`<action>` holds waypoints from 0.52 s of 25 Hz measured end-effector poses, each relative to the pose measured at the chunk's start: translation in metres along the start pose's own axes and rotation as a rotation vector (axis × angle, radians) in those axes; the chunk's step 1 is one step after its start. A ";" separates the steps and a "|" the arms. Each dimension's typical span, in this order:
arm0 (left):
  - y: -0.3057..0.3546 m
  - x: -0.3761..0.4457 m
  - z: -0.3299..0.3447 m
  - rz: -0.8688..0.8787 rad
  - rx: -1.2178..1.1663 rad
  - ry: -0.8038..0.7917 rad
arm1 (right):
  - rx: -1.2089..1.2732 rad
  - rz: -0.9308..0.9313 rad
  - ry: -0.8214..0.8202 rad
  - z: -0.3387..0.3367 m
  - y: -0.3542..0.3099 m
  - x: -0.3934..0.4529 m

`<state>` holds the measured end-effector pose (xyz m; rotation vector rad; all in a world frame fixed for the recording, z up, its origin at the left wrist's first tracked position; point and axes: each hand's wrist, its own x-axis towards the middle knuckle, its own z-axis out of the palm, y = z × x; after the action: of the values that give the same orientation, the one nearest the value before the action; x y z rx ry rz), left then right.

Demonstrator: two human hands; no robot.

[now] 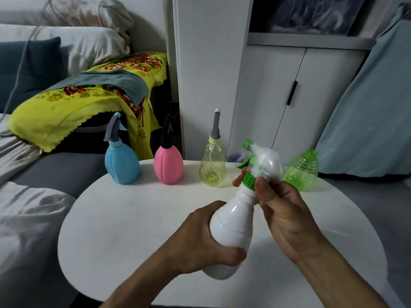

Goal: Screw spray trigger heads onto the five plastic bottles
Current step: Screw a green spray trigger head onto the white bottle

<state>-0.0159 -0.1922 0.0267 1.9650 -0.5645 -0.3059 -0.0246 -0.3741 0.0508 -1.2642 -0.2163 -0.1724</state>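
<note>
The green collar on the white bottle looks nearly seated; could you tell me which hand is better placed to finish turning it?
The right hand. Its fingers already pinch the green collar, while the left hand wraps the white bottle lower down, steadying it.

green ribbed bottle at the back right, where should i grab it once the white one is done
Take the green ribbed bottle around its wide ribbed belly, coming from the front with the right hand, probably. It stands upright at the table's far right edge, nearest that side; its neck looks bare, so leave the top free for a trigger head. The ribs should stop slipping.
</note>
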 end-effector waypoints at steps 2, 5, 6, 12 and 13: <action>-0.003 0.004 0.000 -0.008 0.043 0.079 | -0.087 -0.040 0.033 0.002 0.004 -0.001; -0.008 0.008 -0.001 -0.071 -0.005 0.116 | -0.233 0.010 0.025 0.004 0.010 -0.002; -0.009 0.009 -0.001 -0.070 -0.043 0.118 | -0.314 0.073 -0.008 0.004 0.012 -0.003; -0.013 0.016 0.003 -0.028 -0.030 0.200 | -0.553 0.138 0.101 0.003 0.017 0.002; -0.014 0.019 0.005 -0.036 0.002 0.213 | -0.543 0.104 0.158 -0.002 0.013 0.009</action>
<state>0.0016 -0.2001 0.0125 1.9815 -0.3926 -0.1153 -0.0131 -0.3720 0.0409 -1.7874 0.0394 -0.2503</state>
